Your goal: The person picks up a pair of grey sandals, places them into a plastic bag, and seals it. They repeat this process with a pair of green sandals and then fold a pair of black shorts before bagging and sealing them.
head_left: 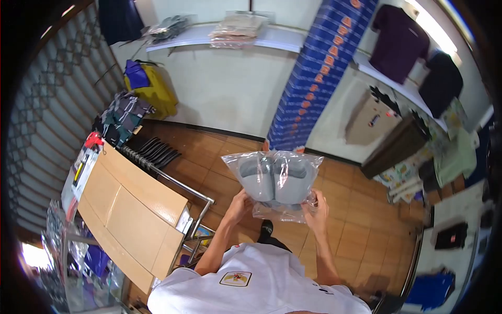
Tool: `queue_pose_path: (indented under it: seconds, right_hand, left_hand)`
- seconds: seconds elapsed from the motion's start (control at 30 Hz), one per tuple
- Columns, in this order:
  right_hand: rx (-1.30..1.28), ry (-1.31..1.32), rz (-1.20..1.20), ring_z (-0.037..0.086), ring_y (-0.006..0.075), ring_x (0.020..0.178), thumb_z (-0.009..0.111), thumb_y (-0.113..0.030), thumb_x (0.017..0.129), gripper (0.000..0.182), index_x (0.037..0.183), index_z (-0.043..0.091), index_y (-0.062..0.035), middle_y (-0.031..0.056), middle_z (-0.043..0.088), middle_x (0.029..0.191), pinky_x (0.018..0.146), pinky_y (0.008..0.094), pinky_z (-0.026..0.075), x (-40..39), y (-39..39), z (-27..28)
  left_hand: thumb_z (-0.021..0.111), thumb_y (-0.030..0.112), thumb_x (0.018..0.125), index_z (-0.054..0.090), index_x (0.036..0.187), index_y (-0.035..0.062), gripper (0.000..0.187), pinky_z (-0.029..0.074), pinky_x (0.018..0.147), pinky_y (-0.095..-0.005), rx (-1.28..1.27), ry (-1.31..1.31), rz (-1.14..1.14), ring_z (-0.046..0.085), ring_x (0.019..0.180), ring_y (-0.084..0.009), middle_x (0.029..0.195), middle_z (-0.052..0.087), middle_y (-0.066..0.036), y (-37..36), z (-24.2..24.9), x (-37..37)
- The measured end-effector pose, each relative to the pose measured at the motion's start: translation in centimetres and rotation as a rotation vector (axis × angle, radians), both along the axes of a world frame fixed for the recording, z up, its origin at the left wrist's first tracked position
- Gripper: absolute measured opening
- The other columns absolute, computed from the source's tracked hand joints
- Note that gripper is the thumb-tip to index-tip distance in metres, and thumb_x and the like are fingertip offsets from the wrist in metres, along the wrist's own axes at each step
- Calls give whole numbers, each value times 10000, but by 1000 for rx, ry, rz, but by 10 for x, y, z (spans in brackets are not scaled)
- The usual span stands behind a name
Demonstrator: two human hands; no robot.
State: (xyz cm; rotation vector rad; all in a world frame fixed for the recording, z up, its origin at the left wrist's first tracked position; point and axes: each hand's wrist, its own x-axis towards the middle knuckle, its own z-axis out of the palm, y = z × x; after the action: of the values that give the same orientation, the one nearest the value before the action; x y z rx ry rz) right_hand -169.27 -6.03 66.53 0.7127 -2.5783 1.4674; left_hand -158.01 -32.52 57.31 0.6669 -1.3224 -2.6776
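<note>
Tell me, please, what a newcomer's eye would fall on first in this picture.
Probably the shiny plastic-bagged grey item near the centre, held at its sides by the left hand and the right hand. Next, perhaps, the orange-lettered blue pillar slanting up beyond it to the top edge, then the broad tan cardboard sheet at lower left.
</note>
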Motion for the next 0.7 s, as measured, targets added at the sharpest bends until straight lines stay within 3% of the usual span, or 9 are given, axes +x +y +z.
queue_pose_path:
  seconds: [0.07,0.2,0.23,0.3,0.4,0.43,0.53,0.57,0.7]
  right_hand:
    - [-27,-11,103,602,232,915,722,-42,842,438,1273,641,-43,108,687,1030,819,355,489,-46,-31,5]
    - [-196,-221,319,560,155,900,552,-61,924,386,1300,635,-44,46,671,1014,830,302,443,-121,-102,5]
    - [-211,-344,368,569,153,916,543,-47,951,369,1308,633,-36,46,669,1020,841,308,455,-137,-119,5]
    - [-238,-471,486,560,97,914,493,-82,1024,306,1294,626,-21,16,653,1011,797,265,456,-162,-152,10]
    - [-145,-593,534,570,82,866,490,-125,1044,275,1275,617,-45,3,660,993,723,247,460,-203,-206,-24]
    - [-213,-655,536,574,70,805,512,-202,1052,241,1230,615,-76,-16,655,952,665,240,463,-213,-226,-31]
    - [-456,-866,705,585,69,786,533,-317,1054,274,1200,626,-104,-30,651,936,645,247,471,-234,-275,-25]
    - [-342,-941,741,633,58,870,540,-444,1082,351,1246,623,-145,-51,653,997,710,235,516,-249,-292,-18]
    - [-368,-1064,696,632,61,853,574,-416,1071,392,1318,615,-114,-49,672,999,706,239,514,-290,-372,-11]
  left_hand:
    - [448,281,1076,602,1344,68,375,485,1047,-386,55,18,81,617,1197,-206,1307,646,-69,-24,3,-23]
    - [388,334,1077,608,1252,40,407,497,1042,-409,138,111,346,625,1214,-259,1283,665,-108,-89,-54,-47]
    - [377,346,1081,581,1287,21,435,495,1064,-430,70,101,421,603,1263,-285,1327,648,-126,-83,1,-52]
    - [375,345,1082,554,1342,12,459,486,1082,-436,41,120,528,589,1283,-289,1371,624,-131,-99,7,-56]
    - [398,389,1098,500,1439,-2,529,465,1107,-451,2,123,717,561,1320,-292,1434,584,-134,-124,4,-64]
    - [411,396,1102,489,1445,-6,534,458,1115,-463,-45,141,763,558,1322,-295,1425,584,-142,-135,2,-69]
    - [453,382,1105,466,1473,0,531,416,1152,-464,-47,128,884,523,1356,-291,1453,554,-143,-170,-9,-82]
    - [460,385,1104,466,1477,4,534,415,1153,-459,-36,133,915,524,1356,-288,1460,550,-140,-183,-13,-88]
    - [456,467,1096,448,1512,25,606,387,1175,-452,-91,119,941,497,1392,-287,1522,512,-136,-248,-17,-123]
